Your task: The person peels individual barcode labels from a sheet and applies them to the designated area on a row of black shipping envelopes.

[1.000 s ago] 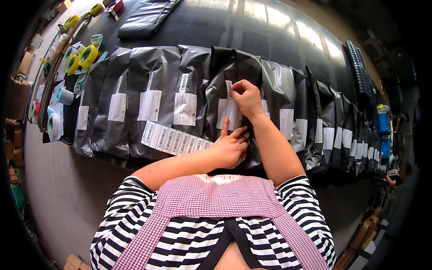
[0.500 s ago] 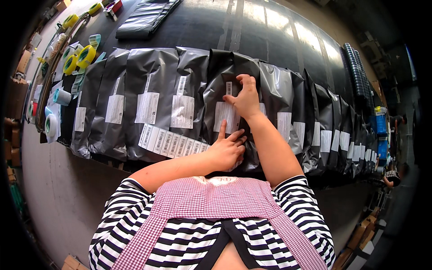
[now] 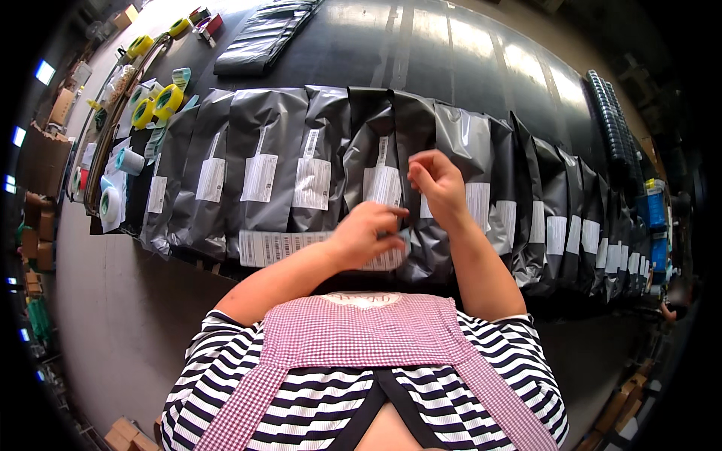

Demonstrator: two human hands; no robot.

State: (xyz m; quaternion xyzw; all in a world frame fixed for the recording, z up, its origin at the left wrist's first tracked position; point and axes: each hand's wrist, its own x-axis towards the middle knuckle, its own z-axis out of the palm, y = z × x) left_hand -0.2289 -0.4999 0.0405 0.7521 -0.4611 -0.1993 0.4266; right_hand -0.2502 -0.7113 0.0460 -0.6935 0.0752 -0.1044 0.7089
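A strip of white barcode labels lies across the lower ends of several dark grey plastic mailing bags. Over the strip's right part is my left hand, slightly blurred, its fingers apart with nothing visible between them; whether it touches the strip I cannot tell. To the right of it, my right hand is raised above the bags with fingers curled and thumb drawn in. What it holds, if anything, does not show. A bag between the hands bears a large white label with a narrow barcode sticker above it.
More labelled bags stand packed in a row toward the right. Flat black bags are piled at the back of the dark table. Yellow tape rolls and a pale blue roll sit at the left edge.
My right hand has drawn back from the barcode sticker toward the right and curled its fingers. My left hand has lifted and shifted slightly. The view has turned a little.
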